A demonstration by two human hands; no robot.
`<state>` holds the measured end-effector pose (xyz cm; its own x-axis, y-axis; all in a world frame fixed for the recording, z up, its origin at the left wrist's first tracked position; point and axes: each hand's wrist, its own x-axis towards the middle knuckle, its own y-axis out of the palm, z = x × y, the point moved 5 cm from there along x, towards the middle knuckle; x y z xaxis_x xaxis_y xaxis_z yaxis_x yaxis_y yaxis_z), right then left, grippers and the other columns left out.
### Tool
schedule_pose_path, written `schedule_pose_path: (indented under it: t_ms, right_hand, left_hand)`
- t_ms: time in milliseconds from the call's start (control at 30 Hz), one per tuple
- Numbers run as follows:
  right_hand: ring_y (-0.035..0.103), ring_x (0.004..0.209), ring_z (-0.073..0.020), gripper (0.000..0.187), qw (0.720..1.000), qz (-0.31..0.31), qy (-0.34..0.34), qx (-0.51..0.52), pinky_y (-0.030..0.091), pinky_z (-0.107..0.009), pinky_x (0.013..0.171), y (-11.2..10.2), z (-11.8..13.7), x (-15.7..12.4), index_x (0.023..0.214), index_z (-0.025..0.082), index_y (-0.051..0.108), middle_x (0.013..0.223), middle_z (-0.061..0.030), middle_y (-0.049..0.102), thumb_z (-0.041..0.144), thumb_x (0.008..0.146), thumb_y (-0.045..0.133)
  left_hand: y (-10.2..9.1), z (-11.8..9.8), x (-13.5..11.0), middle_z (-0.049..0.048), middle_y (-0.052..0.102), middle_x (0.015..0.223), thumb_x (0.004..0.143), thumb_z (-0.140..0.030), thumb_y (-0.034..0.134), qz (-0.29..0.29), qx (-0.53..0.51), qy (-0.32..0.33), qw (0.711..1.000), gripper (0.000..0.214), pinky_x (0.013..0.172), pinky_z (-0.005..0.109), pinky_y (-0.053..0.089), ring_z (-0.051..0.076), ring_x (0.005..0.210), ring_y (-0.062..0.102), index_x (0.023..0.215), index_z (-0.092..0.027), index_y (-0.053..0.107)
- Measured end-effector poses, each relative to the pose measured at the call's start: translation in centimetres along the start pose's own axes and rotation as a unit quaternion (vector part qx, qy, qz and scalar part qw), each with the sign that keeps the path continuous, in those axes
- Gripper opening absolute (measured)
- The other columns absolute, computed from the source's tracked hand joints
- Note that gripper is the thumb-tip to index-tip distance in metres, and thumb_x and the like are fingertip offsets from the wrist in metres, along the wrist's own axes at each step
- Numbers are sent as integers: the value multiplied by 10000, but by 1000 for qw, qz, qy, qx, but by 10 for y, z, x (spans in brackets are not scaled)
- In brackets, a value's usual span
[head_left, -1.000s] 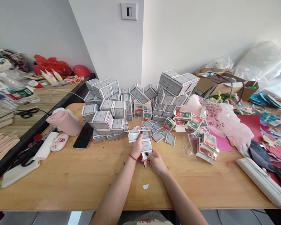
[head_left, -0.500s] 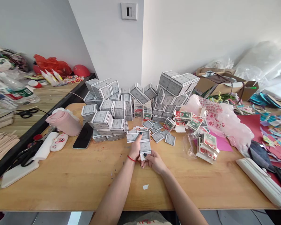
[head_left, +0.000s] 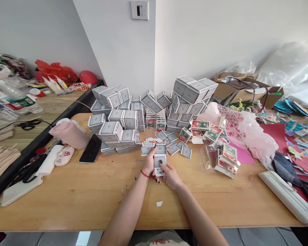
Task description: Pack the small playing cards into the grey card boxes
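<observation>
Between both hands is a small piece of joined playing cards (head_left: pixel 160 160), backs up, with one card face showing at its near end. My left hand (head_left: pixel 150 161) grips its left side, thumb on the far part. My right hand (head_left: pixel 172 175) closes on the near end, its thumb pressing on top. Just beyond lie several loose playing cards (head_left: pixel 171 137), backs up. Behind them rises a structure of folded-card blocks: a left stack (head_left: pixel 129 119), a right stack (head_left: pixel 182 108) and a tilted pair (head_left: pixel 154 102) in the middle.
Opened red-and-green card boxes (head_left: pixel 228 155) lie on the right by a pink plastic bag (head_left: pixel 256 133). A phone (head_left: pixel 90 149), a pink roll (head_left: pixel 69 134) and black scissors (head_left: pixel 32 169) are on the left. A white scrap (head_left: pixel 159 204) lies near the table's front edge.
The piece in my hands has shifted slightly right. My right thumb has moved up from the near card onto the patterned back, so more of a card face shows.
</observation>
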<state>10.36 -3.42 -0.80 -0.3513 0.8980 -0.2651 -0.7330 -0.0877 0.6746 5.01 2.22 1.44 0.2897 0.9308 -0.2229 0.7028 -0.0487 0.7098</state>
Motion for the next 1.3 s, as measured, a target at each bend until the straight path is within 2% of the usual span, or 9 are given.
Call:
schedule_pose_path:
  t_ms: [300,467,600,733,833,933,1067,1133,1300]
  right_hand:
    - [524,422,-103,312,998,-57,13,15,347,-183,341,-5,1,-2,711,116,538,587,-59,636,413,697,632]
    - [520,443,-95,222,999,-48,22,10,366,-194,392,-10,1,-3,730,119,566,627,-53,645,315,683,659]
    - [503,460,-77,150,1000,1,14,6,391,-192,440,-7,5,-4,746,121,583,667,-43,649,192,646,671]
    - [487,423,-69,200,996,52,61,-28,360,-176,386,-2,3,-6,767,107,573,682,-75,659,283,693,631]
    - [418,338,-44,249,994,48,83,-60,271,-154,313,-4,0,-6,745,105,558,592,-50,638,342,697,619]
    - [352,298,-30,245,994,15,81,-75,207,-147,286,-8,0,-5,717,121,541,491,10,577,342,669,635]
    - [320,296,-24,234,991,-14,85,-99,174,-148,286,-10,0,-5,704,129,538,467,29,548,339,653,626]
    - [300,289,-21,224,990,-14,90,-108,156,-152,283,-9,0,-5,700,127,544,452,34,532,334,648,616]
    - [211,255,-6,200,989,2,113,-95,90,-166,267,-6,2,-7,657,131,535,397,61,469,316,629,606]
  left_hand:
    - [-3,7,1,91,676,859,709,-421,543,1,48,-18,999,459,514,257,449,190,636,622,1058,-125,583]
    - [-9,11,1,79,689,771,669,-317,587,-5,109,-59,992,372,427,229,411,143,472,579,979,-116,631]
    - [-12,2,2,62,691,823,662,-270,608,-4,113,-27,993,370,523,244,463,193,662,639,1011,-151,620]
    - [-13,-7,2,59,687,871,683,-295,608,-15,67,3,998,365,672,272,479,205,814,633,1025,-167,613]
    - [-13,-9,3,53,687,862,666,-291,629,-19,45,15,999,366,705,289,474,197,783,635,1010,-167,618]
    - [-15,-8,4,44,686,810,650,-294,642,-50,49,33,997,317,646,267,469,169,683,628,932,-150,641]
    - [-21,-4,4,34,675,717,642,-343,651,-115,53,42,991,293,596,251,450,149,600,602,852,-139,647]
    - [-20,-2,3,39,670,712,654,-388,636,-108,46,32,993,325,570,254,440,152,585,593,867,-142,641]
    - [-9,0,3,47,644,686,704,-467,557,-38,5,13,999,374,521,248,415,149,562,570,884,-147,624]
